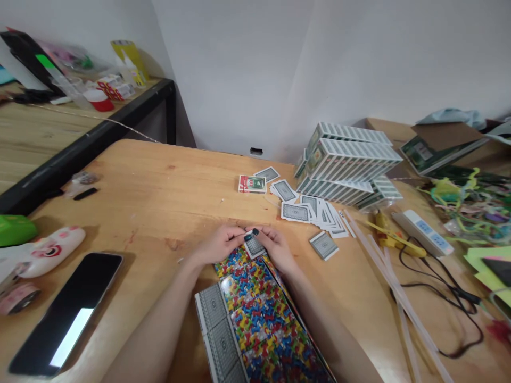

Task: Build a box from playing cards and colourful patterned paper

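My left hand (219,246) and my right hand (278,248) meet at the far end of a long panel (263,314) with a bright multicoloured pattern. Between their fingertips is a grey-backed playing card (254,248), pinched from both sides over the panel's far end. Several more grey-backed cards (223,340) line the panel's left edge in a row. The right forearm lies along the panel's right side and covers part of it. Just right of my right hand, a single grey-backed card (324,246) rests on the table.
Loose cards (295,211) spread beyond my hands, beside a red-and-green card box (252,184). Stacked card boxes (351,159) stand at the back right. Glue sticks (399,298), a yellow glue gun (385,234) and a power strip (423,232) lie right; a phone (66,314) lies left.
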Motion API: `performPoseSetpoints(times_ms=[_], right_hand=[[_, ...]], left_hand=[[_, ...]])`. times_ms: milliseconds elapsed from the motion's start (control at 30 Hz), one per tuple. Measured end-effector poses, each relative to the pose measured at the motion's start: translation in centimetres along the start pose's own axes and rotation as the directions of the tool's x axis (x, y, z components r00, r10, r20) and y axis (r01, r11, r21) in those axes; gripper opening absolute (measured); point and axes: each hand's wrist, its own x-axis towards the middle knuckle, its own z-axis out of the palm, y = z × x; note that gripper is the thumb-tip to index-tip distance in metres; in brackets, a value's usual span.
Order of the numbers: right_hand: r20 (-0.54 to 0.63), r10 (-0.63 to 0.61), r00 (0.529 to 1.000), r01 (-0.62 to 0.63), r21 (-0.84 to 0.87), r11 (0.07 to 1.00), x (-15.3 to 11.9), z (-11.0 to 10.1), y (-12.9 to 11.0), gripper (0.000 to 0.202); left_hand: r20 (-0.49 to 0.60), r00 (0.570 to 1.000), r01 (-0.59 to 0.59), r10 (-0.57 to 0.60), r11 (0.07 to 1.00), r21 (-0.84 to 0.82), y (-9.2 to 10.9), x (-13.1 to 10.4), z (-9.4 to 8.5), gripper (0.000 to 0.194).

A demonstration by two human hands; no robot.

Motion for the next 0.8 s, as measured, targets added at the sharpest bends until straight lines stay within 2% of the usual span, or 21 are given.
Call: performPoseSetpoints(times_ms=[233, 533, 667, 800], right_hand=[[-0.007, 0.01, 1.0, -0.01, 0.036, 0.999, -0.4, 0.3, -0.3, 0.027], [-0.013, 0.021, 1.0, -0.02, 0.027, 0.999, -1.1, 0.4, -0.5, 0.028], [0.028, 0.071, 0.997, -0.073, 0.093, 0.993, -1.4, 0.2, -0.7, 0.024], [0.012, 0.148, 0.989, -0.148, 0.156, 0.977, -1.6, -0.1, -0.9, 0.019]], left_hand=[[0.028, 0.999, 0.037, -0.036, 0.998, -0.052, 0.1, 0.0, -0.1, 0.038], [-0.003, 0.999, 0.042, -0.042, 0.997, -0.057, -0.3, -0.3, 0.0, 0.034], [-0.025, 0.998, 0.061, -0.064, 0.993, -0.099, -0.3, -0.4, -0.3, 0.031], [-0.04, 0.997, 0.062, -0.066, 0.993, -0.102, -0.5, -0.4, -0.5, 0.032]])
